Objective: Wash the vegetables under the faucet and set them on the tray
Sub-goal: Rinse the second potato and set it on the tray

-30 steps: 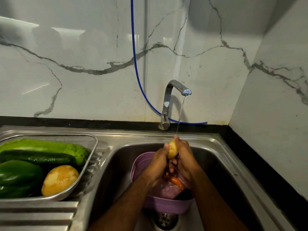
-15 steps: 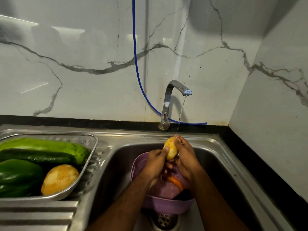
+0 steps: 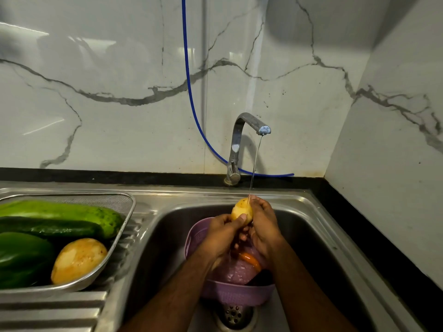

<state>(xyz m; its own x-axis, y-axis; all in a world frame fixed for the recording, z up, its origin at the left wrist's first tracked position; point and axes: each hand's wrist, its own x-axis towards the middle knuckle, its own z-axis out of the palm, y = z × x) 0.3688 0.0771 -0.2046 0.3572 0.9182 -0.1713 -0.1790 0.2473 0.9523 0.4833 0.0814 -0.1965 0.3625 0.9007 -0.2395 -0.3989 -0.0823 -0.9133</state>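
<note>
**Leftward: the tray is the next stop for the potato under the stream**

Plainly, the coming move turns on one direction: the tray (image 3: 124, 212) sits on the drainboard well to the left of both hands, so the potato has to travel left and slightly toward the person. Starting at that side, the tray already carries a pale cucumber (image 3: 62, 210), a darker cucumber (image 3: 48, 227), a green pepper (image 3: 21, 257) and a washed potato (image 3: 79, 259).

Next comes the left hand (image 3: 221, 236), the nearer of the two to the tray and, by my reckoning, the natural one to carry. Its fingers curl around the lower left of the small potato (image 3: 242, 210), thumb pressed on its face.

The potato stands roughly upright, long axis near vertical, its top poking above both hands directly under the thin stream from the faucet (image 3: 249, 125).

The right hand (image 3: 263, 226) wraps the potato's right side, fingers curled over it. Below the hands a purple colander (image 3: 237, 293) sits in the sink (image 3: 318, 236), holding a carrot (image 3: 250, 258) and other unwashed produce that I cannot identify.
</note>
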